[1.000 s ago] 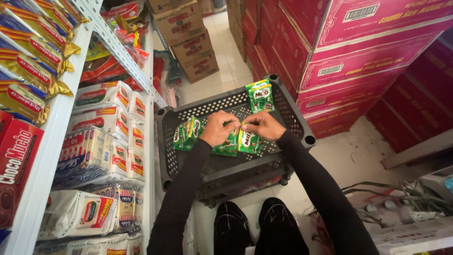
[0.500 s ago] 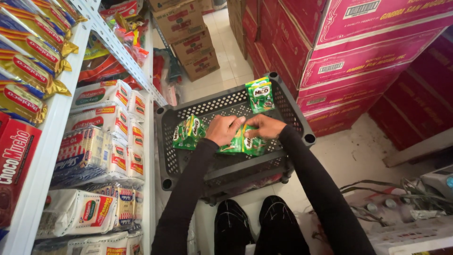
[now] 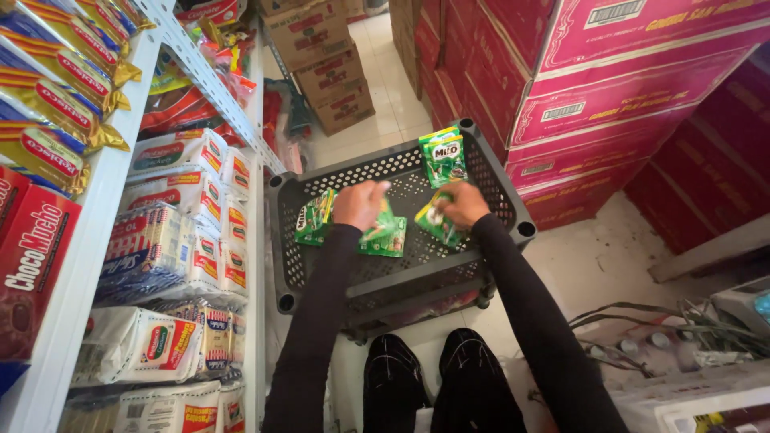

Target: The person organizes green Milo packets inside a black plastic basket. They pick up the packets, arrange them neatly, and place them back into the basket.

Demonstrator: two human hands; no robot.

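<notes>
Over the middle of the dark plastic crate with holes (image 3: 513, 210), the left hand (image 3: 358, 204) and the right hand (image 3: 461, 204) are each closing on small green soft foil packets (image 3: 386, 237), which look light, floppy and slippery, so pinching their flat edges seems best.

dark perforated crate (image 3: 497, 188) on pale tiled floor (image 3: 593, 256), bearing green sachets (image 3: 443, 156) flat on its top; another crate stacked beneath. white shelf (image 3: 257, 265) just left.
</notes>
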